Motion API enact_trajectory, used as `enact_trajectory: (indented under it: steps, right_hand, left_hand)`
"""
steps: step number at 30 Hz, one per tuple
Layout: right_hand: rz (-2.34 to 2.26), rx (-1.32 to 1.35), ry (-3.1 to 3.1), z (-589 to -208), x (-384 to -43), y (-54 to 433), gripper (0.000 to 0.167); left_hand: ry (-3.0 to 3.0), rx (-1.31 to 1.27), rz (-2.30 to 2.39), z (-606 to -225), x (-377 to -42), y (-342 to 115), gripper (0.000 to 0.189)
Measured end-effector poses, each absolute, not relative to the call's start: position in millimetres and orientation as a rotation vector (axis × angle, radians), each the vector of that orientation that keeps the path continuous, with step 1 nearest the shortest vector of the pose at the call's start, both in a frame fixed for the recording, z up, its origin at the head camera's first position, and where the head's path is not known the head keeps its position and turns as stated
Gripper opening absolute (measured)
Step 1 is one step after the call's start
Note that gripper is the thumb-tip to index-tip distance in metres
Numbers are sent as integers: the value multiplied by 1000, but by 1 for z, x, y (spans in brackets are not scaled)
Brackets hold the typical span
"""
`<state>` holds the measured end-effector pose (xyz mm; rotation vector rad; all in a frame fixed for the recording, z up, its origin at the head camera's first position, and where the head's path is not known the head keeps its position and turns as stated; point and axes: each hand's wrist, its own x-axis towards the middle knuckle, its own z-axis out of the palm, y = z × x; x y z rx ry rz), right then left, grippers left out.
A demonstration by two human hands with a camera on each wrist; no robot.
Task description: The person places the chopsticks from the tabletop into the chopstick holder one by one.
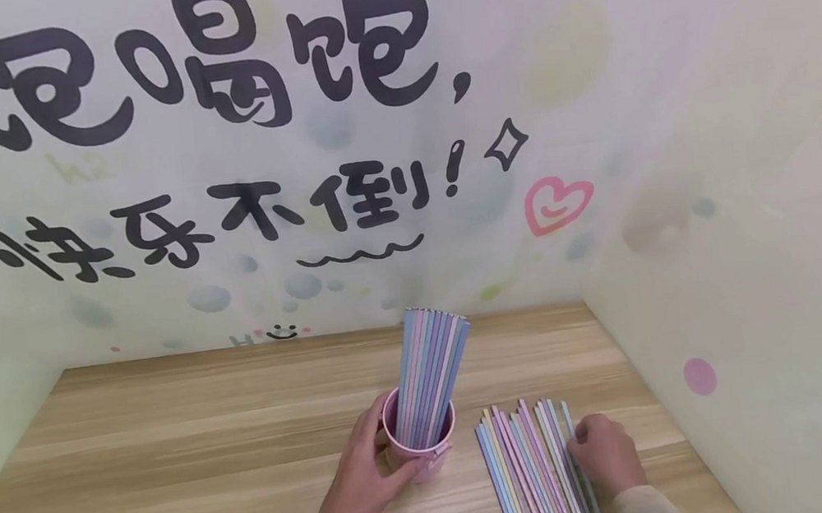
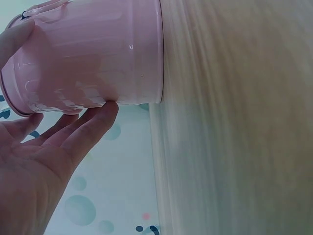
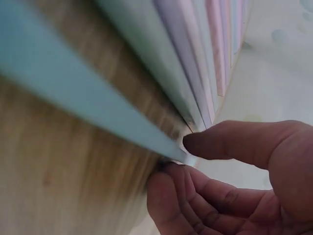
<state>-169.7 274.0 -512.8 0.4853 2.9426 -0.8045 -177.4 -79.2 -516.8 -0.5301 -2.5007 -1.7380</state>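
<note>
A small pink bucket (image 1: 419, 459) stands upright on the wooden table with a bundle of long pastel sticks (image 1: 431, 374) leaning to the right in it. My left hand (image 1: 365, 474) holds this bucket, thumb at the near rim and fingers round its left side, as the left wrist view also shows. To its right lies a row of loose pastel sticks (image 1: 531, 464) side by side. At that row's right end my right hand (image 1: 608, 450) pinches a blue-green stick (image 3: 93, 93) between thumb and curled fingers, close to its far end.
The wooden table (image 1: 199, 450) meets a back wall (image 1: 274, 303) with dark lettering and coloured dots. A pale side wall (image 1: 775, 337) rises just right of my right hand.
</note>
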Motion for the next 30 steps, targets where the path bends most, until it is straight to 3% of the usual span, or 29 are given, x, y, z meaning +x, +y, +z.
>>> enact_trajectory:
  steps: [8, 14, 30]
  right_hand:
    - [-850, 480, 2904, -518, -173, 282, 19]
    - [-1177, 435, 2843, -513, -170, 289, 19]
    - [-1846, 201, 2458, -488, -177, 233, 16]
  left_hand:
    - [-2482, -531, -1744, -519, -178, -79, 99]
    - [-2471, -547, -1749, -519, -179, -78, 98]
    - [-2475, -530, -1762, -519, -179, -79, 97]
